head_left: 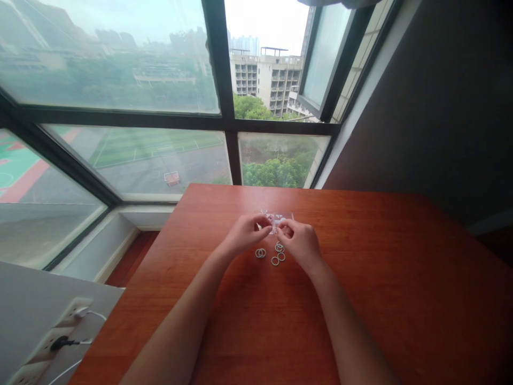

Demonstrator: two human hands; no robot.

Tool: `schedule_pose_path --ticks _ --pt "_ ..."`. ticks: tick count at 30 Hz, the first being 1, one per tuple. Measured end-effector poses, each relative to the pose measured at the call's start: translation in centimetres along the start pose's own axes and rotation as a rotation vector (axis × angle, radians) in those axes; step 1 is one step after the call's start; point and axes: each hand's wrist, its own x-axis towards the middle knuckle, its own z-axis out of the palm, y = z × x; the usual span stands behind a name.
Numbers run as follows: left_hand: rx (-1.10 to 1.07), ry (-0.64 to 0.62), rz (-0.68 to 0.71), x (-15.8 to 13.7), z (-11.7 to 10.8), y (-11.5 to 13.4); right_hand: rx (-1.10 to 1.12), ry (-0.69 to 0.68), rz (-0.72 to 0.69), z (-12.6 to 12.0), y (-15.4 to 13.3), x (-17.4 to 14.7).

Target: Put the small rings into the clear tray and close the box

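My left hand (249,233) and my right hand (301,240) meet over the far part of the table, thumbs and fingertips pinched together a short way apart. What lies in either pinch is too small to make out. Right behind and between the fingertips is a clear plastic packet or case (287,216) with small whitish pieces in or on it; my fingers partly hide it. On the near side of the hands, pale rings lie flat: an overlapping pair (260,253) below my left hand, and a loose cluster (281,256) beside my right hand.
The reddish-brown wooden table (401,278) ends at a far edge by dark-framed windows (132,117). One pane (326,59) at upper right stands open. At lower left, a power outlet strip (50,342) holds plugs with white cords. A dark wall (441,107) rises on the right.
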Motion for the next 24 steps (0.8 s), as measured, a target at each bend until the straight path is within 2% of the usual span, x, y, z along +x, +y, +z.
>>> schedule_pose_path --ticks 8,16,24 --pt "-0.037 -0.043 0.016 0.0 0.2 -0.1 0.017 0.053 -0.031 0.1 0.1 0.0" --pt "-0.010 -0.021 0.029 0.1 0.4 0.1 0.002 0.054 -0.042 0.2 0.1 0.0" --pt "0.133 0.182 -0.005 0.2 -0.4 -1.4 -0.029 0.030 -0.038 0.3 0.3 0.0"
